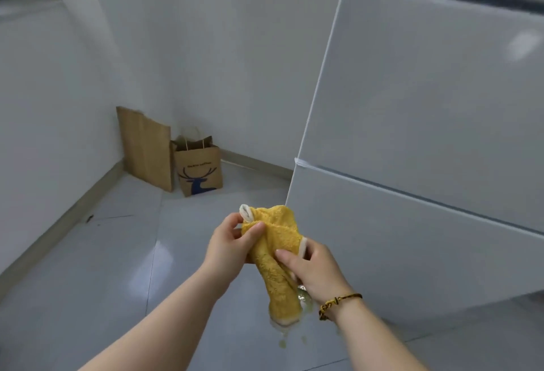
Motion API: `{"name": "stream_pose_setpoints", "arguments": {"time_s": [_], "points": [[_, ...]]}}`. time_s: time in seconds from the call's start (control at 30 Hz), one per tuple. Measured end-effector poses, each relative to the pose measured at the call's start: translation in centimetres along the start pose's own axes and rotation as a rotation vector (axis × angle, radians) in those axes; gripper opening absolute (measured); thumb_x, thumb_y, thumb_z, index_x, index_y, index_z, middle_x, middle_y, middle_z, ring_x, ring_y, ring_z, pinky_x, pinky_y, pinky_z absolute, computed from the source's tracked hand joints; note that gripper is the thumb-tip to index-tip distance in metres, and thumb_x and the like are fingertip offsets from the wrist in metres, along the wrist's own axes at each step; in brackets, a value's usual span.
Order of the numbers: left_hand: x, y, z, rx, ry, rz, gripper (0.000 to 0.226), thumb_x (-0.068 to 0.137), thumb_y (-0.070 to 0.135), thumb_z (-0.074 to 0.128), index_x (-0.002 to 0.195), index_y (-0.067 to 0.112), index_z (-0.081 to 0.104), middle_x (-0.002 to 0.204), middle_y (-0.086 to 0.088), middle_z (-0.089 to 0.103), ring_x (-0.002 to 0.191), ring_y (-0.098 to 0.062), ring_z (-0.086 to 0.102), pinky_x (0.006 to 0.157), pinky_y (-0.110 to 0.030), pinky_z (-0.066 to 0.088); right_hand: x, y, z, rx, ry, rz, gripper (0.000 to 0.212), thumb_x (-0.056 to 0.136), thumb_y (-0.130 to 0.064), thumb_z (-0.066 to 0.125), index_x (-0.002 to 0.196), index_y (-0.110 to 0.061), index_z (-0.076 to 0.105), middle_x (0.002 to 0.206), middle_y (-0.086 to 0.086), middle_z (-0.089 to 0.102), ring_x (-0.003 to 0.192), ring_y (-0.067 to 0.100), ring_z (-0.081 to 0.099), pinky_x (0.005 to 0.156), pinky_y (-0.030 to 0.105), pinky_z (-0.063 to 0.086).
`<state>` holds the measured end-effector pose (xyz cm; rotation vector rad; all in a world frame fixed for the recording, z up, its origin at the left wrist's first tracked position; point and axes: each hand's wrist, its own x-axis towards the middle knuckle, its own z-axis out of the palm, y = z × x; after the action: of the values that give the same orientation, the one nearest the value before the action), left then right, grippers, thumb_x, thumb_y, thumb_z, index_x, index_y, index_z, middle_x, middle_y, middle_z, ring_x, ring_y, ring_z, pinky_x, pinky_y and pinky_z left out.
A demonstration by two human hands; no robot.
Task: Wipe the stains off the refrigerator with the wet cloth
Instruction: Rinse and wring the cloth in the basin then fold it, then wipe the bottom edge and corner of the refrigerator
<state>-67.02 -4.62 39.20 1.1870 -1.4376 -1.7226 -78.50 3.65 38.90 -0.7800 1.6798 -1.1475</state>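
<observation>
- Holding the yellow cloth (276, 241) in both hands, low in front of me above the floor (117, 282).
- My left hand (232, 242) pinches its upper end, thumb and fingers curled round the bunched fabric.
- My right hand (316, 272) grips its middle, thumb pressed on top; the lower end hangs down.
- The refrigerator (412, 105) stands just to my right, apart from the cloth.
- A paper bag (197, 166) sits in the far corner.

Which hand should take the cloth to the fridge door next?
Right, probably. The right hand grips the yellow cloth on the side nearest the refrigerator; the left hand, also holding it, is farther away.
</observation>
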Motion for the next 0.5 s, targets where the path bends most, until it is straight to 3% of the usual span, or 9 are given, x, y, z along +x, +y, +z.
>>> {"name": "stream_pose_setpoints", "arguments": {"time_s": [0.1, 0.17, 0.23, 0.33, 0.4, 0.5], "points": [[3.6, -5.6, 1.4, -0.037, -0.104, -0.082, 0.006, 0.089, 0.016, 0.054, 0.088, 0.020, 0.057, 0.082, -0.004, 0.066, 0.068, -0.012, 0.066, 0.054, -0.021, 0.055, 3.0, 5.4, -0.7, 0.080, -0.024, 0.018, 0.017, 0.078, -0.015, 0.071, 0.071, -0.020, 0.056, 0.050, -0.013, 0.060, 0.049, -0.004, 0.056, 0.051, 0.012, 0.044], [6.3, -10.7, 2.3, -0.032, -0.201, -0.108, 0.009, 0.090, 0.022, 0.051, 0.095, 0.022, 0.058, 0.091, -0.004, 0.067, 0.079, -0.014, 0.067, 0.067, -0.025, 0.057, 5.3, 10.4, -0.5, 0.129, 0.019, 0.025, 0.018, 0.074, -0.015, 0.071, 0.083, -0.023, 0.059, 0.058, -0.015, 0.064, 0.055, -0.004, 0.059, 0.053, 0.013, 0.045], [8.4, -15.6, 2.5, -0.045, -0.324, -0.129, 0.021, 0.085, 0.030, 0.061, 0.105, 0.026, 0.057, 0.102, -0.002, 0.068, 0.093, -0.017, 0.066, 0.081, -0.031, 0.054, 7.5, 14.7, -0.3, 0.135, 0.118, 0.035, 0.020, 0.080, -0.007, 0.067, 0.081, -0.025, 0.058, 0.054, -0.015, 0.061, 0.045, -0.004, 0.052, 0.049, 0.012, 0.042], [10.6, -23.8, 3.3, -0.054, -0.529, -0.129, 0.060, 0.054, 0.035, 0.073, 0.111, 0.022, 0.056, 0.103, 0.000, 0.070, 0.094, -0.016, 0.067, 0.076, -0.026, 0.054, 10.7, 22.1, -0.2, 0.177, 0.254, 0.000, 0.019, 0.083, -0.005, 0.062, 0.078, -0.023, 0.059, 0.060, -0.010, 0.059, 0.043, -0.002, 0.051, 0.047, 0.013, 0.043], [12.3, -28.3, 3.9, 0.004, -0.553, -0.119, 0.060, 0.049, 0.029, 0.075, 0.105, 0.015, 0.059, 0.096, -0.001, 0.072, 0.089, -0.015, 0.068, 0.071, -0.022, 0.054, 13.1, 26.1, -0.6, 0.209, 0.300, -0.039, 0.020, 0.082, -0.003, 0.063, 0.077, -0.022, 0.060, 0.061, -0.012, 0.063, 0.050, -0.004, 0.058, 0.050, 0.011, 0.046], [14.7, -34.1, 4.9, 0.020, -0.529, -0.076, 0.042, 0.057, 0.013, 0.068, 0.099, 0.010, 0.061, 0.084, -0.001, 0.073, 0.078, -0.015, 0.069, 0.070, -0.026, 0.056, 15.7, 31.5, -0.8, 0.183, 0.327, -0.123, 0.022, 0.082, -0.001, 0.064, 0.077, -0.022, 0.061, 0.062, -0.014, 0.066, 0.058, -0.005, 0.062, 0.055, 0.009, 0.047]]}}
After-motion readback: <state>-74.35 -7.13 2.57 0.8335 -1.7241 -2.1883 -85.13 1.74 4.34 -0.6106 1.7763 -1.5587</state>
